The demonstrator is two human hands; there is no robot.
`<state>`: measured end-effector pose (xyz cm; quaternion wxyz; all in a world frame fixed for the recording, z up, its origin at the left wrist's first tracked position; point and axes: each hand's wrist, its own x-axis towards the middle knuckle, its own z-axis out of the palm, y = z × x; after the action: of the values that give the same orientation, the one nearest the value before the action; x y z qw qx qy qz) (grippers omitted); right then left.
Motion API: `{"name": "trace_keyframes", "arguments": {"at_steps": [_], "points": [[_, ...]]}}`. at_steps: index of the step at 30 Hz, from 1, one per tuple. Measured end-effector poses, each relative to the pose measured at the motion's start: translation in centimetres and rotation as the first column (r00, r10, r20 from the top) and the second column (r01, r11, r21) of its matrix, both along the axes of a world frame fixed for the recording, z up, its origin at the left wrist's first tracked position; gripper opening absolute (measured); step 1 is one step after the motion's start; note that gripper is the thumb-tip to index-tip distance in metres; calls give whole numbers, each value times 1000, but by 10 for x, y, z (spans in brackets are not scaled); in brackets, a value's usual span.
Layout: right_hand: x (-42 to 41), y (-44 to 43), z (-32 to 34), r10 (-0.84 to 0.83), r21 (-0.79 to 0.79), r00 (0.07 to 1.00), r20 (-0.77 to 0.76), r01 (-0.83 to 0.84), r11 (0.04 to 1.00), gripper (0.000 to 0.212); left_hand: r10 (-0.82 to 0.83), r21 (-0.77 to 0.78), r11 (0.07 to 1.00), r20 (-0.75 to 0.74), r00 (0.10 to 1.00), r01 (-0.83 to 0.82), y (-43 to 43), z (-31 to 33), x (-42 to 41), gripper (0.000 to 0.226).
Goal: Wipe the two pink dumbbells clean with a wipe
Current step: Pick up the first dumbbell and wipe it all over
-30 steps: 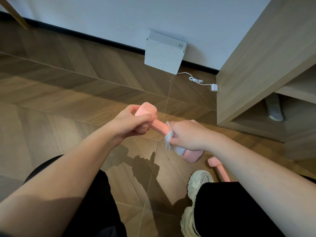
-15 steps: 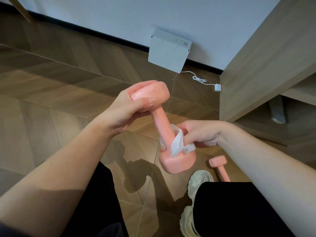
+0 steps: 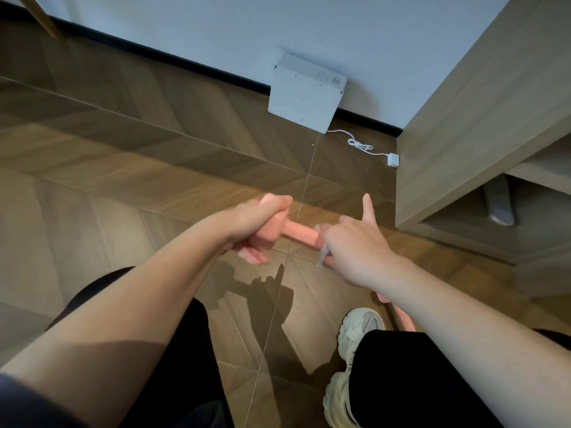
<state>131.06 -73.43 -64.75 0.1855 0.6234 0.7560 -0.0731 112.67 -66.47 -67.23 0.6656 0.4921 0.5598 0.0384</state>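
Note:
A pink dumbbell (image 3: 301, 232) lies roughly level between my hands above the floor. My left hand (image 3: 251, 225) grips its left head, fingers curled round it. My right hand (image 3: 355, 245) is wrapped round the right part of the bar with a white wipe (image 3: 322, 254) under the fingers, while the index finger sticks straight up. The dumbbell's right head is hidden behind that hand. A second pink dumbbell (image 3: 401, 319) lies on the floor beside my shoe, mostly covered by my right forearm.
A white flat box (image 3: 304, 94) leans against the wall, with a white cable and plug (image 3: 393, 159) on the floor. A wooden cabinet (image 3: 479, 118) stands at the right. My knees in black trousers and a pale sneaker (image 3: 355, 335) fill the bottom.
The dumbbell has swung from steeply tilted down to nearly level and sits lower. My right hand moved from the lower head onto the bar with the wipe, index finger now raised.

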Motion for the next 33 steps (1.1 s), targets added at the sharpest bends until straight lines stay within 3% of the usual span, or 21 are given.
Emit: {"name": "trace_keyframes", "arguments": {"at_steps": [4, 8, 15, 17, 20, 22, 24, 26, 29, 33], "points": [[3, 1, 3, 98, 2, 989, 107, -98, 995, 18, -195, -185, 965, -31, 980, 186, -8, -11, 0, 88], [5, 0, 4, 146, -10, 983, 109, -146, 989, 18, -253, -219, 943, 15, 967, 250, -12, -12, -2, 98], [-9, -3, 2, 170, -19, 984, -44, -171, 985, 13, -330, -236, 907, 115, 937, 349, -24, -3, 12, 102], [-8, -3, 3, 104, -65, 984, -145, -115, 991, 9, -296, -181, 931, 136, 945, 318, -28, 2, 14, 91], [-5, 2, 9, -40, -132, 939, -342, -6, 991, 8, -252, 73, 968, 221, 942, 241, -27, 6, 10, 65], [-4, 5, 14, -231, -300, 839, -493, 85, 950, 9, -326, 260, 929, 241, 914, 263, -21, 13, 2, 57], [-4, 4, 16, -480, -512, 612, -629, 138, 848, 12, -398, 323, 895, 267, 878, 308, -14, 18, -7, 65], [-6, 3, 14, -631, -634, 387, -673, 138, 761, 21, -375, 316, 907, 299, 878, 279, -11, 21, -12, 74], [-12, 8, 9, -684, -658, 179, -707, 188, 729, 30, -177, 318, 944, 267, 947, 86, -14, 21, -6, 77], [-14, 22, 11, -631, -642, -164, -758, 355, 679, 9, 39, 27, 999, 233, 972, -46, -17, 16, 1, 78]]}}
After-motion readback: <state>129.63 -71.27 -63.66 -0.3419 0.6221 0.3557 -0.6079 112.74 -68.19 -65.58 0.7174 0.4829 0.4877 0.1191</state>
